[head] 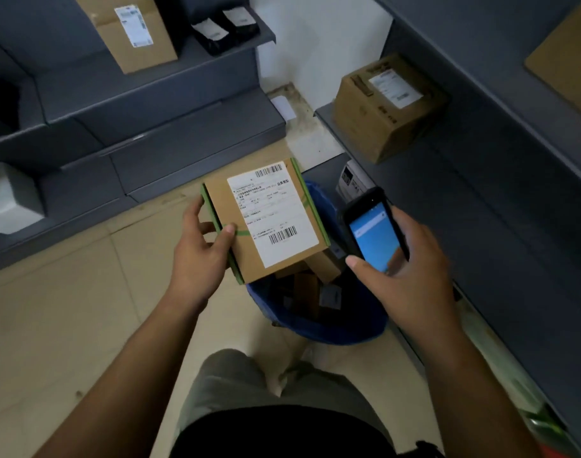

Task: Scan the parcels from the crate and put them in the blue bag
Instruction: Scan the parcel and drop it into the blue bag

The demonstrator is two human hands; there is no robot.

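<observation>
My left hand [203,246] grips a flat brown cardboard parcel [266,219] with green tape along its edges and a white shipping label with barcodes facing up. The parcel hangs over the open blue bag [315,325] on the floor, which holds several small parcels. To the right of the parcel, my right hand [404,266] holds a black handheld scanner [375,233] with a lit blue screen, its top end pointing away from me. No crate is visible.
Grey shelving runs along the left [150,104] and the right [480,209]. A labelled cardboard box [388,104] sits on the right shelf, another box [130,31] on the upper left shelf. A white parcel [8,200] lies low on the left. The floor is beige tile.
</observation>
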